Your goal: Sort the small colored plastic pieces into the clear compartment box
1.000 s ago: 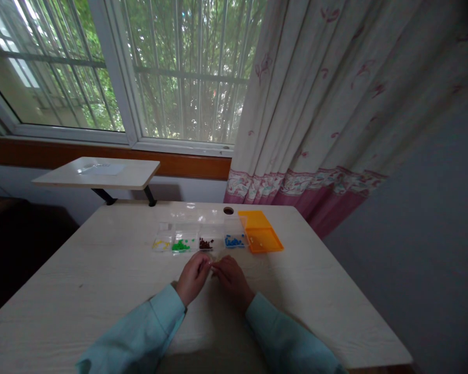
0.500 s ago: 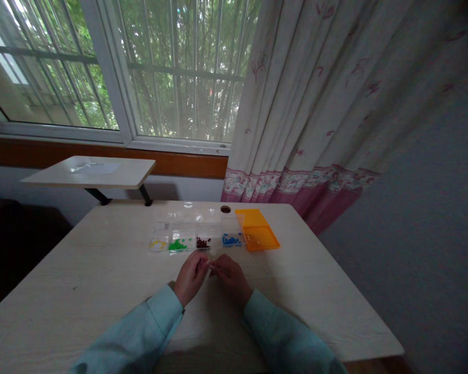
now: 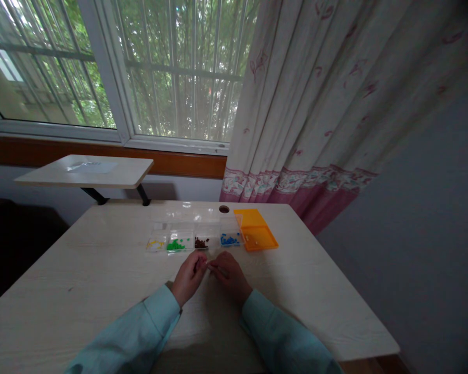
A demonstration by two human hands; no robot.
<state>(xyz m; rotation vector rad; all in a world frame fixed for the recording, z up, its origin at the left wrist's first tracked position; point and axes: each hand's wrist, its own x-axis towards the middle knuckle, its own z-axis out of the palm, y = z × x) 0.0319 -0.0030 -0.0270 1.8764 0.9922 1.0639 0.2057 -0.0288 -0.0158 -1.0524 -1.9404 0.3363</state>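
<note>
My left hand (image 3: 190, 276) and my right hand (image 3: 229, 274) meet above the table, fingertips pinched close together. Something tiny and pale shows between them, too small to name. Just beyond them lies a clear compartment box (image 3: 182, 249) with its lid open. Its sections hold yellow pieces (image 3: 155, 244), green pieces (image 3: 175, 245), dark brown pieces (image 3: 201, 242) and blue pieces (image 3: 230, 239). To its right, an open orange case (image 3: 273, 239) has a few small pale pieces inside.
A pale wooden table (image 3: 304, 301) spreads under everything, with a round cable hole (image 3: 223, 209) near its back edge. A raised shelf (image 3: 128, 174) on black legs stands at the back left, bearing a sheet of paper. Behind are a barred window and a patterned curtain (image 3: 296, 130).
The view has shifted slightly, so everything sits a little further left. Both hands stay together, and their fingertips have shifted a little against each other.
</note>
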